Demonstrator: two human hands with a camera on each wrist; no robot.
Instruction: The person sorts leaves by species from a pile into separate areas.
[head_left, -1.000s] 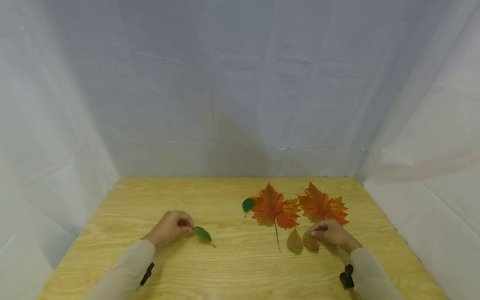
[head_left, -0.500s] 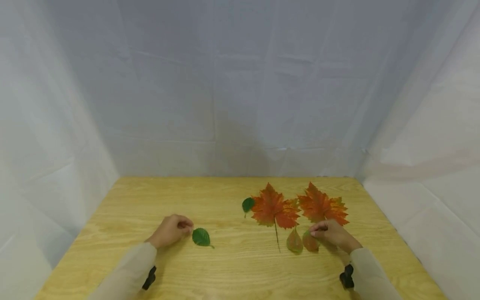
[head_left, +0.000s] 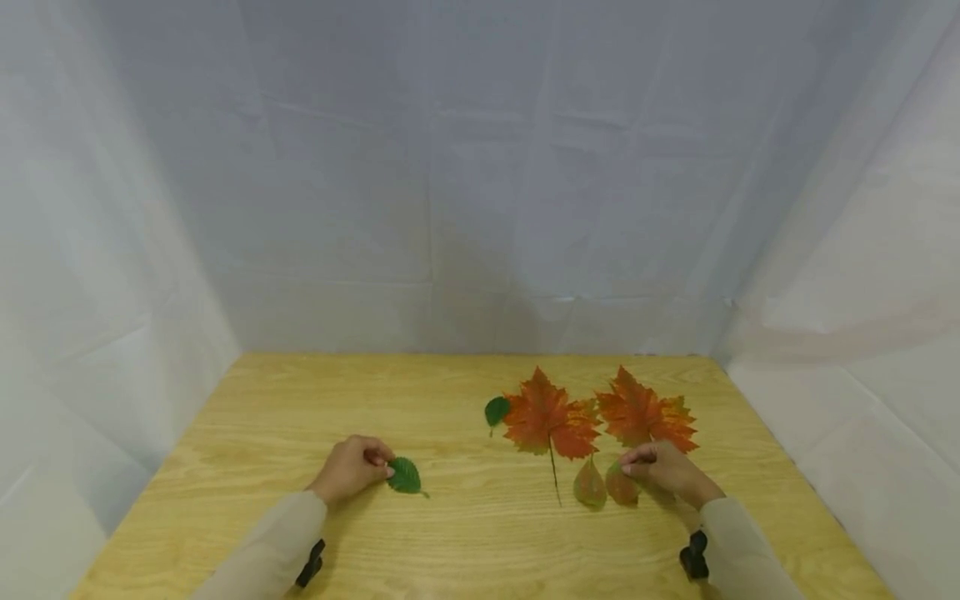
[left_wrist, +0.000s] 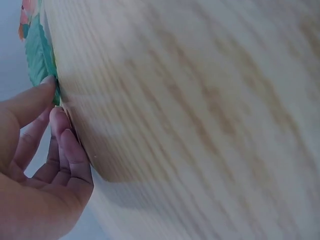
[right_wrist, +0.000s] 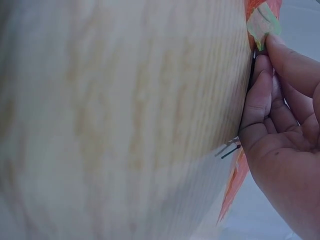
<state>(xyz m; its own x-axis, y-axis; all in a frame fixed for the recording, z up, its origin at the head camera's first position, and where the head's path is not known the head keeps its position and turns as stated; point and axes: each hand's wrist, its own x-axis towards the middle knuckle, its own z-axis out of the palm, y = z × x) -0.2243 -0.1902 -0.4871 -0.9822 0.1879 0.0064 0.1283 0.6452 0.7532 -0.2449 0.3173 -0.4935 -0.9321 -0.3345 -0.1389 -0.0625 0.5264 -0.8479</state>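
On the left of the table, my left hand (head_left: 356, 468) pinches the edge of a green leaf (head_left: 406, 476) between thumb and finger. The left wrist view shows the thumb lying over the base of that green leaf (left_wrist: 40, 52), close to the wood. Over on the right, my right hand (head_left: 670, 470) pinches the top of a small reddish-green leaf (head_left: 622, 486). A similar reddish-green leaf (head_left: 590, 484) lies just left of it. In the right wrist view, thumb and fingertip meet at the tip of the pinched leaf (right_wrist: 263, 24).
Two orange maple leaves (head_left: 546, 412) (head_left: 636, 407) lie side by side behind the right hand, the left one with a long dark stem. Another green leaf (head_left: 497, 409) touches the left maple leaf's edge. White sheeting (head_left: 480, 167) surrounds the wooden table (head_left: 465, 550).
The left hand let the green leaf lie flat on the table, its fingers apart from it half a second ago, and now grips its edge again. The right hand has stayed put.
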